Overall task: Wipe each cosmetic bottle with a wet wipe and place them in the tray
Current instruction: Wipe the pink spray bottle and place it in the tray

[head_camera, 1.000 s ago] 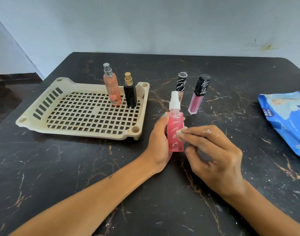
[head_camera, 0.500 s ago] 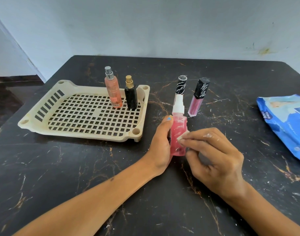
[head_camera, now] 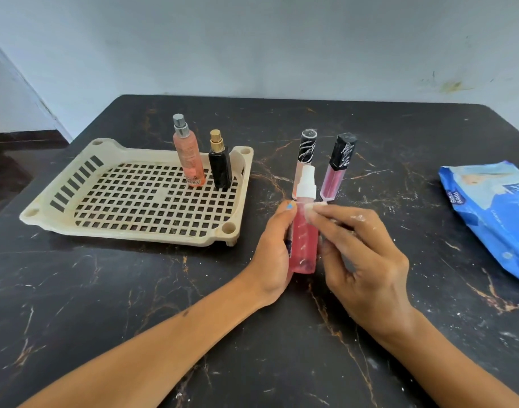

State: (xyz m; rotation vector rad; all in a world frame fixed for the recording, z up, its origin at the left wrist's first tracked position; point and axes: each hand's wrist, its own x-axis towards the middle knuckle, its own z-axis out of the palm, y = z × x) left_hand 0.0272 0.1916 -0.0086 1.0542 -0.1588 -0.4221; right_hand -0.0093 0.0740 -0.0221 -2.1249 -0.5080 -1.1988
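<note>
Head view puts our left hand (head_camera: 274, 248) at the frame's centre, its fingers curled round the pink spray bottle (head_camera: 304, 245), which stands upright on the black marble table (head_camera: 134, 290). Our right hand (head_camera: 361, 260) pinches a small piece of wet wipe (head_camera: 315, 207) narrowly between thumb and fingertips, against the bottle's shoulder just under its white cap. Directly behind the bottle, partly hidden by that cap, stands a pale lip-gloss tube (head_camera: 305, 154); a pink lip-gloss tube (head_camera: 337, 169) stands just beside it to the right. Left of centre lies the cream tray (head_camera: 75, 184), with a peach spray bottle (head_camera: 187, 154) and a black bottle (head_camera: 220, 166) upright near its far right corner. At the right edge we see a blue wipes pack (head_camera: 493, 207), well apart.
</note>
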